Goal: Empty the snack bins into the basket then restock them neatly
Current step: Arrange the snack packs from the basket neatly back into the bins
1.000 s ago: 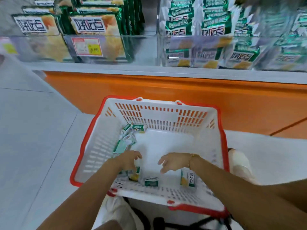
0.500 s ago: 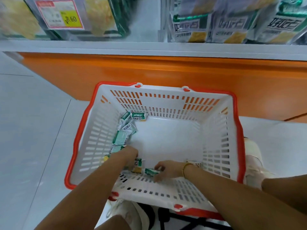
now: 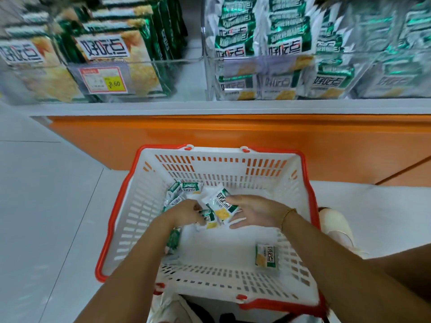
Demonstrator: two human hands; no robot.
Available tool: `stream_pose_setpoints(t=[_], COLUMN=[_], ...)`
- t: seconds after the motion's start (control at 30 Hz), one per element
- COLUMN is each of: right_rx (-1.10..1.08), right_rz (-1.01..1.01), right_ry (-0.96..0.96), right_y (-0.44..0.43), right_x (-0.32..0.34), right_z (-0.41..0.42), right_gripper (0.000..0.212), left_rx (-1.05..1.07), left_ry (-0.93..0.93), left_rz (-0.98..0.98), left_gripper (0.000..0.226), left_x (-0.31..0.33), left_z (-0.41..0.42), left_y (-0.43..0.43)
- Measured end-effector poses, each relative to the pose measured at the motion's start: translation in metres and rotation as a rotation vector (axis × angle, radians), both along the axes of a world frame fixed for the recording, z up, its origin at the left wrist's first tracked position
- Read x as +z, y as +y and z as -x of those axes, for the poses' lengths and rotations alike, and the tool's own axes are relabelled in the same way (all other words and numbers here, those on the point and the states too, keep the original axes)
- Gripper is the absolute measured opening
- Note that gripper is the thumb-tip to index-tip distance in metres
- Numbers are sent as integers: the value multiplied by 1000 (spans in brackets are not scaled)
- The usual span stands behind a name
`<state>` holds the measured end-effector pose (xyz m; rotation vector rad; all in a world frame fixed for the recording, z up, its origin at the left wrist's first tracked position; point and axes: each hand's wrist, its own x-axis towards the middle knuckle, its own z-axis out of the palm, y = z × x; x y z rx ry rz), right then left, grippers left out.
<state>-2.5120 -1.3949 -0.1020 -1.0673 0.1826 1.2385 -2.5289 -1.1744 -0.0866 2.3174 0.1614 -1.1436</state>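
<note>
While both my arms are down inside the basket (image 3: pixel 112 220), here's the lineup. Far up and left of my fingers, the left snack bin (image 3: pixel 144 66) on the shelf (image 3: pixel 210 108) holds big upright packs behind a price tag (image 3: pixel 102 80). Just beyond my left hand (image 3: pixel 186 214) lies a loose heap of packets (image 3: pixel 186 188) against the basket's left wall, and one more packet (image 3: pixel 173 240) peeks out beneath that forearm. Left fingers are curled, gripping a small packet (image 3: pixel 208 214). Between the two hands sits a tilted packet (image 3: pixel 221 202), touching my right hand (image 3: pixel 255 212), whose fingers are fairly straight and relaxed, cupped against it, not clamped. Below that wrist, a lone packet (image 3: pixel 265 256) leans on the near wall. Up right, the right snack bin (image 3: pixel 279 66) is crammed with small packets.
</note>
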Motion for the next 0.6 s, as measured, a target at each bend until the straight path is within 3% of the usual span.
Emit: stream_pose_setpoints(t=[0.1, 0.2, 0.37, 0.43, 0.5, 0.6], right_rx=[-74, 13, 74, 14, -60, -163], right_rz=[49, 208, 531, 582, 598, 535], right_ry=[-209, -521, -1050, -1173, -1256, -1266], right_y=[-12, -23, -36, -40, -43, -51], right_x=[42, 91, 150, 162, 172, 190], right_z=[-12, -17, -17, -12, -8, -2], right_gripper=[50, 44, 32, 28, 30, 31], left_rx=[242, 368, 369, 364, 442, 507], left_ry=[-70, -161, -283, -312, -371, -409], left_rz=[220, 363, 477, 478, 463, 567], left_gripper=[19, 26, 22, 25, 44, 62], left_x=[35, 65, 116, 134, 154, 182], left_z=[-19, -31, -32, -28, -24, -16], left_y=[-11, -22, -51, -64, -77, -96])
